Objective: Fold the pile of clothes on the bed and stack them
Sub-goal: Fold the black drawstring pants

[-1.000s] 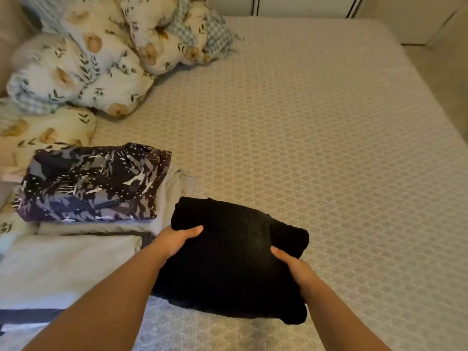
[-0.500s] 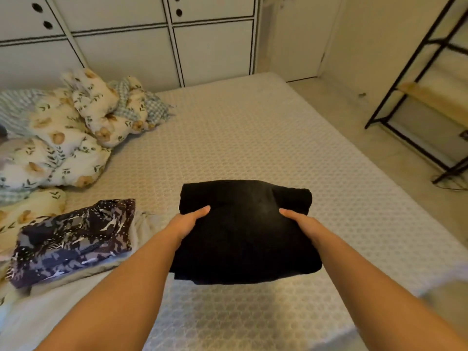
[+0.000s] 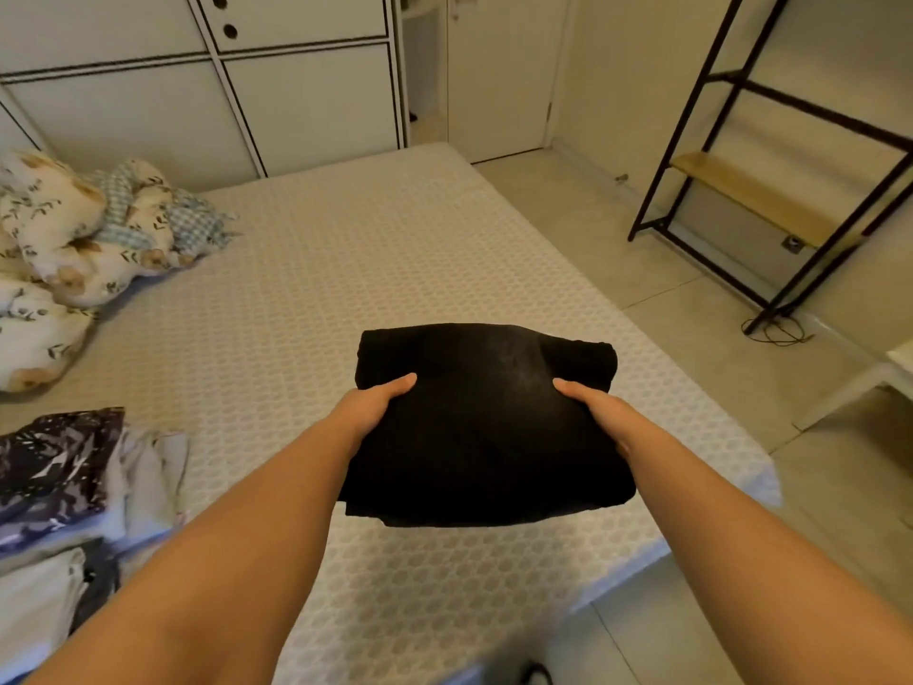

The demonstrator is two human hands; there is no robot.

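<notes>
A folded black garment [image 3: 486,427] hangs in the air above the bed [image 3: 316,299], held from both sides. My left hand [image 3: 373,412] grips its left edge, thumb on top and fingers hidden underneath. My right hand [image 3: 593,412] grips its right edge the same way. At the left edge of the view lies a stack of folded clothes: a dark patterned piece [image 3: 54,462] on top of pale folded pieces [image 3: 148,467].
A floral quilt [image 3: 64,254] is bunched at the bed's far left. White wardrobe doors [image 3: 296,101] stand behind the bed. A black metal shelf rack [image 3: 770,190] stands on the tiled floor at the right. The bed's near right corner [image 3: 761,482] is close by.
Both hands have lifted the black garment off the bed and carried it up and to the right. The view has swung up and right, pushing the stack toward the left edge.
</notes>
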